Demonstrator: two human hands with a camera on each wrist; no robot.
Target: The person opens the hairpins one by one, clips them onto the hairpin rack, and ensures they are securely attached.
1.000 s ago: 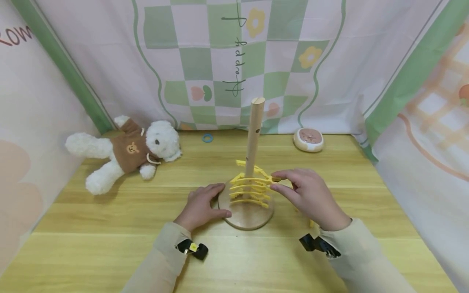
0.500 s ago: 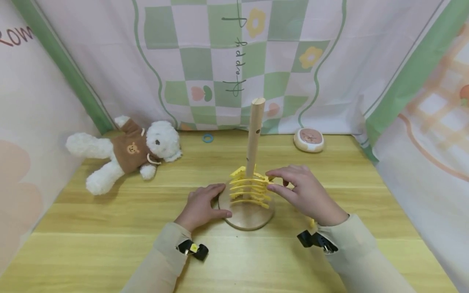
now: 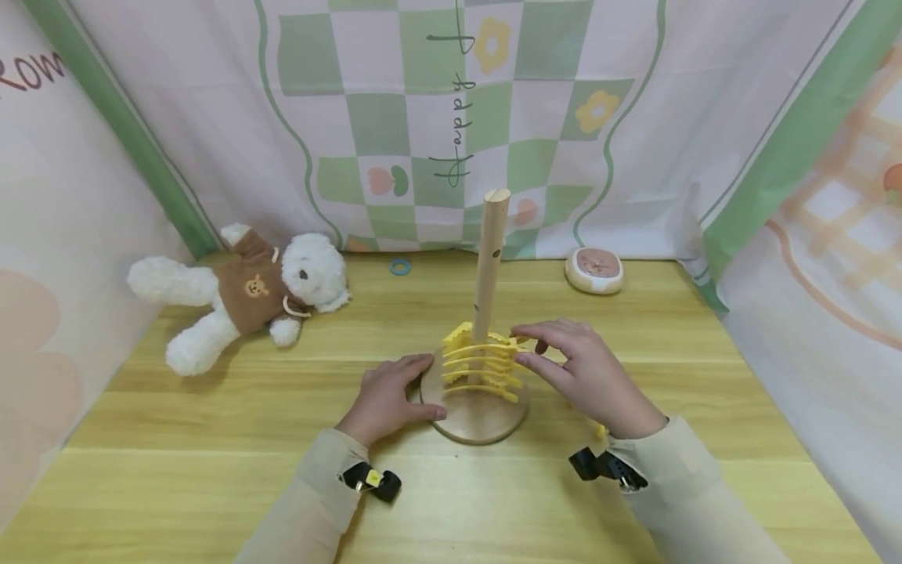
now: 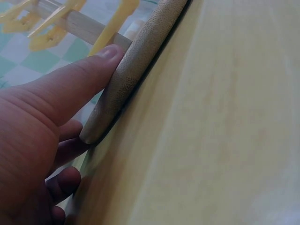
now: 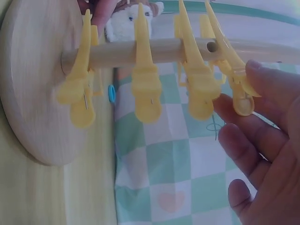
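A wooden post (image 3: pixel 489 266) rises from a round wooden base (image 3: pixel 479 427) on the table. Several yellow plastic hair clips (image 5: pixel 146 89) are stacked along its lower part, their arms on both sides of the post. My right hand (image 3: pixel 588 372) pinches the tail end of the topmost hair clip (image 5: pixel 225 42) between thumb and forefinger; its other fingers are loosely bent. At the base's left edge, my left hand (image 3: pixel 387 399) grips the rim, its thumb on the upper face and its fingers around the edge. The far arms of the clips are partly hidden behind the post.
A white plush toy (image 3: pixel 254 286) in a brown top lies at the left. Near the back edge are a blue ring (image 3: pixel 400 267) and a rounded pink-and-cream object (image 3: pixel 595 271). Something yellow (image 3: pixel 600 432) shows partly beneath the right wrist. A patterned curtain (image 3: pixel 437 117) hangs behind.
My right hand has shifted slightly left with the topmost clip, whose widely spread arms have drawn together around the post. The left hand and the stand hold still.
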